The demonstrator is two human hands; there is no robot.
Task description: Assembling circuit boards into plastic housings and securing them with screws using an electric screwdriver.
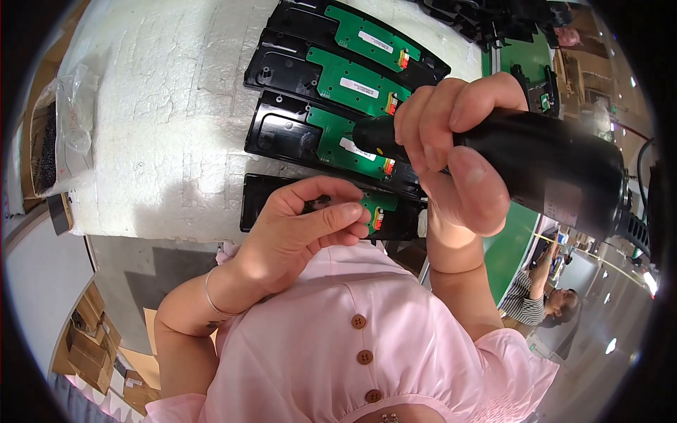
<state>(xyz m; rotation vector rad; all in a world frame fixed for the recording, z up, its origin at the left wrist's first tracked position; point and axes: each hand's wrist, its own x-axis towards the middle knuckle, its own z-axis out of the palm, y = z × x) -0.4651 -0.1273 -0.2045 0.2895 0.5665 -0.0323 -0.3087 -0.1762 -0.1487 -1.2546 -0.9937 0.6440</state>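
To the far left of the left hand, a cardboard box (44, 151) filled with small dark pieces is seen, with a clear plastic bag (76, 113) lying against it. Cartons (92, 356) are stacked below, on the hand's lower left. Between box and hand, a white work surface (162, 106) is spread.

The left hand (303, 222) is held with fingers curled and thumb brought near the fingertips; whether anything small is pinched there cannot be told.

Beyond and beneath the left hand, 4 black panels (282, 137) are laid in a column, each fitted with a green board (328, 151) bearing a white label and a red-and-yellow plug (389, 167). The nearest panel is partly covered by the left hand.

By the right hand (471, 187), a black power screwdriver (568, 166) is gripped around its body, its nose pointed leftward over the 2nd panel from the near end; whether the board is touched cannot be told. Beyond the right hand, dark parts (493, 21) are heaped. Right of the right forearm, a green tabletop (509, 243) is seen, and past it a person in a striped top (525, 303).
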